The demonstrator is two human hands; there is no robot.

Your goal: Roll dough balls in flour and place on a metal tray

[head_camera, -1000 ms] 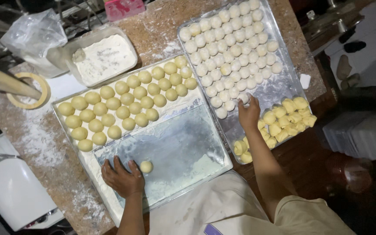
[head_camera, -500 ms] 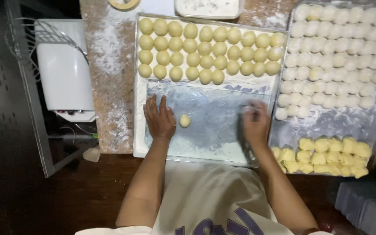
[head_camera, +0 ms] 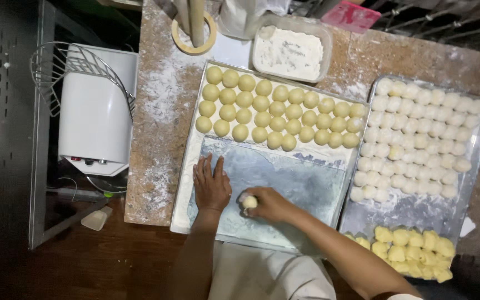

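Two hands on our floured tray [head_camera: 329, 191]. Left hand [head_camera: 211, 186] flat, fingers spread, steadying. Right hand [head_camera: 270, 204] fingers curled around a dough ball [head_camera: 249, 202].

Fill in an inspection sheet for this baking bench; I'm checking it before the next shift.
Surface: stone counter, dusted with flour.
Job's things: left tray with rows of yellow dough balls along its far half, near half bare and floured; one dough piece on it.
Hands: left hand flat on the tray; right hand closed on the dough piece.
Clutter: right tray of pale dough balls with yellow chunks at its near end; tub of flour; tape roll; pink scraper.
Cables: thin cable below the white machine.
Surroundings: white machine with wire guard; dark wooden floor.
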